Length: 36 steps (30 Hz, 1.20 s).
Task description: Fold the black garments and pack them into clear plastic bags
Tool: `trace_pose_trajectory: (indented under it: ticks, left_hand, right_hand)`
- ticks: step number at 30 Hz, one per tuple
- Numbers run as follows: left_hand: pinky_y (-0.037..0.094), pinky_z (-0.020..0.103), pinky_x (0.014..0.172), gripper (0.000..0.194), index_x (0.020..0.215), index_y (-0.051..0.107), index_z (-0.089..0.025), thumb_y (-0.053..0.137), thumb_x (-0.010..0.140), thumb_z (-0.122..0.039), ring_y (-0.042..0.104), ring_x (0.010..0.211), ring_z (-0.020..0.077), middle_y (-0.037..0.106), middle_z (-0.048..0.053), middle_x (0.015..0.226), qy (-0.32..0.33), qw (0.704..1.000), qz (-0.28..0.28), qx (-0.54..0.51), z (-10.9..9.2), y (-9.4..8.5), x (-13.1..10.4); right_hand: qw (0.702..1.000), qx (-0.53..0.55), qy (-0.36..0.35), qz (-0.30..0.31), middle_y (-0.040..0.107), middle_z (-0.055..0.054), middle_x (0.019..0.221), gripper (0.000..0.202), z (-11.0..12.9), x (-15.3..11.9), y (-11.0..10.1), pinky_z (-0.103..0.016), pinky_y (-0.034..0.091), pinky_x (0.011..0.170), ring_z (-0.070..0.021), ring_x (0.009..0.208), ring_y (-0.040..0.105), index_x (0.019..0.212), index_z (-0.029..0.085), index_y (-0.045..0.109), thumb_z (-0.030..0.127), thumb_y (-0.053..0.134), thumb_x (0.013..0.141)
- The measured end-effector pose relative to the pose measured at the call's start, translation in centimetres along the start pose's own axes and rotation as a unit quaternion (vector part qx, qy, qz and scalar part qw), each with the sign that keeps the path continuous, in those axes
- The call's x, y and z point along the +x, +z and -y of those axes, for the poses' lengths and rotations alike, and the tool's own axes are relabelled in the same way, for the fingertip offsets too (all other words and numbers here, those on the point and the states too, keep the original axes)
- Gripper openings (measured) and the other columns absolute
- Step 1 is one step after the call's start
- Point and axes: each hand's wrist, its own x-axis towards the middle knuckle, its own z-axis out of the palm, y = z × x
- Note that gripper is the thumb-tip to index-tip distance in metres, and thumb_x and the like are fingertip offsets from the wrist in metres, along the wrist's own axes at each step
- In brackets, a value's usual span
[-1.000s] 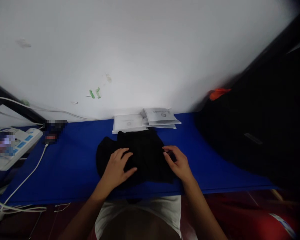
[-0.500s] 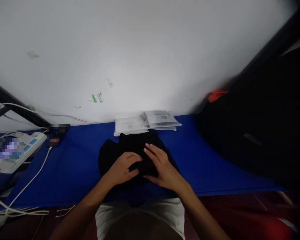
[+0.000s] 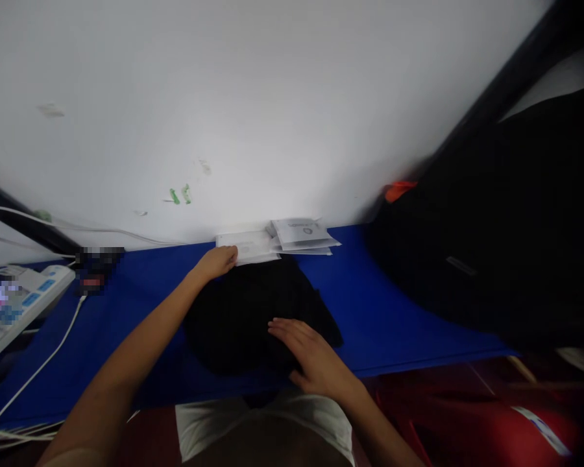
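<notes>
Two hands work over a blue table [image 3: 126, 324] set against a white wall [image 3: 272, 97]. At the table's left edge a white power strip [image 3: 14, 305] sits with its cable [image 3: 43, 366] trailing toward the near edge, well apart from the work. The left hand [image 3: 218, 261] stretches across to the far edge, fingers loosely curled onto the nearer of several white packets [image 3: 248, 246] stacked along the wall; whether it has pinched one I cannot tell. A black folded garment [image 3: 243, 311] lies mid-table near the front edge, its far side just touching the packets. The right hand [image 3: 311, 357] lies flat and open on the garment's near right part, likely pinning it down. A large dark bag [image 3: 491, 246] crowds the table's right end.
</notes>
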Motion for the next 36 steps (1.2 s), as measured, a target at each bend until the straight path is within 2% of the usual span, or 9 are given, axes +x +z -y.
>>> trace_pose_trajectory:
  ticks: [4,9,12,16,20,24,28,32,36]
  left_hand:
    - [0.045,0.030,0.071,0.020,0.098,0.062,-0.018,0.045,0.088,-0.013,0.058,0.078,0.0189,0.064,0.007,0.092,0.002,0.999,-0.026,0.023,-0.5,-0.7,-0.7]
    - [0.047,0.036,0.078,0.033,0.102,0.068,-0.018,0.041,0.085,-0.007,0.056,0.093,0.0243,0.059,0.011,0.102,0.055,0.987,-0.089,0.119,-2.6,-2.7,-4.2]
    - [0.048,0.039,0.078,0.040,0.122,0.061,-0.013,0.046,0.085,-0.010,0.054,0.093,0.0271,0.056,0.014,0.104,0.062,0.980,-0.108,0.152,-4.8,-3.0,-6.8]
    - [0.048,0.045,0.087,0.053,0.136,0.047,-0.014,0.052,0.083,-0.013,0.052,0.099,0.0291,0.054,0.014,0.107,0.063,0.986,-0.115,0.104,-7.6,-2.0,-9.5]
    - [0.047,0.045,0.094,0.063,0.146,0.035,-0.018,0.048,0.085,-0.009,0.053,0.104,0.0277,0.054,0.014,0.114,0.107,0.989,-0.100,0.032,-9.1,-0.3,-11.0]
    - [0.043,0.045,0.101,0.081,0.151,0.025,-0.020,0.049,0.076,-0.001,0.051,0.120,0.0289,0.053,0.015,0.130,0.131,0.989,-0.071,-0.010,-10.0,1.1,-11.5]
    - [0.037,0.048,0.108,0.085,0.153,0.024,-0.018,0.043,0.073,0.002,0.040,0.137,0.0296,0.044,0.013,0.150,0.135,0.990,-0.035,0.021,-11.0,2.5,-11.6]
    - [0.022,0.059,0.115,0.092,0.155,0.014,-0.017,0.044,0.070,-0.001,0.021,0.148,0.0317,0.027,0.013,0.160,0.134,0.990,-0.014,0.027,-12.1,3.4,-11.9]
    - [0.020,0.061,0.116,0.101,0.156,-0.002,-0.015,0.043,0.067,-0.001,0.012,0.150,0.0309,0.016,0.014,0.162,0.144,0.990,-0.008,-0.003,-13.0,3.3,-12.2]
  right_hand:
    - [0.999,0.009,0.032,0.008,0.053,-0.015,0.142,0.079,0.5,-0.8,-0.1,-0.050,0.039,0.112,-0.0267,0.137,0.044,0.134,0.015,0.048,0.007,0.046,0.055]
    - [0.999,0.024,0.024,-0.017,0.060,-0.014,0.133,0.070,0.0,-0.5,-0.3,-0.047,0.044,0.108,-0.0248,0.133,0.049,0.123,0.017,0.052,0.003,0.044,0.054]
    - [0.996,0.038,-0.022,-0.076,0.063,-0.013,0.128,0.062,0.1,0.1,-0.6,-0.046,0.049,0.102,-0.0241,0.126,0.055,0.117,0.019,0.052,0.001,0.043,0.058]
    - [0.968,0.059,-0.143,-0.197,0.062,-0.015,0.129,0.034,1.1,1.2,-0.9,-0.048,0.051,0.098,-0.0259,0.130,0.052,0.112,0.022,0.048,0.010,0.049,0.080]
    - [0.960,-0.008,-0.219,-0.177,0.060,-0.014,0.134,0.016,1.0,2.8,-0.8,-0.048,0.049,0.102,-0.0243,0.137,0.044,0.102,0.022,0.050,0.013,0.045,0.090]
    - [0.975,-0.109,-0.143,-0.132,0.058,-0.017,0.136,0.038,-1.1,3.6,0.0,-0.051,0.045,0.107,-0.0266,0.138,0.043,0.113,0.017,0.054,0.003,0.048,0.078]
    - [0.975,-0.190,-0.036,-0.113,0.058,-0.022,0.131,0.064,-2.4,3.5,0.8,-0.054,0.046,0.106,-0.0325,0.129,0.051,0.127,0.010,0.051,-0.005,0.048,0.064]
    - [0.963,-0.235,0.005,-0.129,0.063,-0.025,0.118,0.056,-2.0,3.9,1.5,-0.054,0.049,0.103,-0.0351,0.115,0.058,0.124,0.002,0.054,-0.003,0.048,0.068]
    - [0.958,-0.265,-0.044,-0.102,0.065,-0.024,0.116,0.044,-1.9,4.8,2.3,-0.052,0.052,0.097,-0.0344,0.111,0.061,0.122,0.003,0.057,0.003,0.047,0.080]
